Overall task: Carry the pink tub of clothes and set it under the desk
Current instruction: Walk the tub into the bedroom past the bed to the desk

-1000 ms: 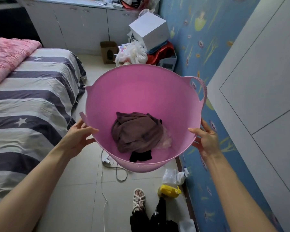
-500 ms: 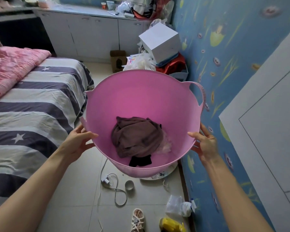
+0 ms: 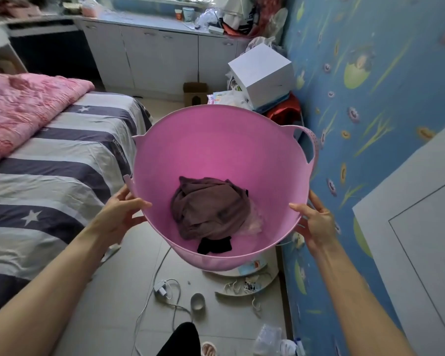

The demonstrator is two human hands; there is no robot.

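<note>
The pink tub [image 3: 216,140] hangs in the air in front of me, tipped so that I look into it. A brown garment [image 3: 208,206] lies bunched at its bottom, with a black piece [image 3: 214,245] below it and a pale pink one at its right. My left hand [image 3: 116,217] grips the tub's left rim, thumb inside. My right hand [image 3: 316,222] holds the right wall, thumb over the rim. At the far left stands the desk [image 3: 0,42], with a dark opening [image 3: 54,52] beneath its top.
A striped bed [image 3: 54,163] with a pink quilt [image 3: 23,109] fills the left side. Grey cabinets [image 3: 152,55] line the far wall. A white box [image 3: 263,73] on a pile sits by the blue wall. Cables [image 3: 165,291], a tape roll [image 3: 197,301] and a round tray [image 3: 249,281] lie on the floor.
I have walked forward with the tub. The cabinets and the desk have come closer and more of them shows. Both hands keep the same grip.
</note>
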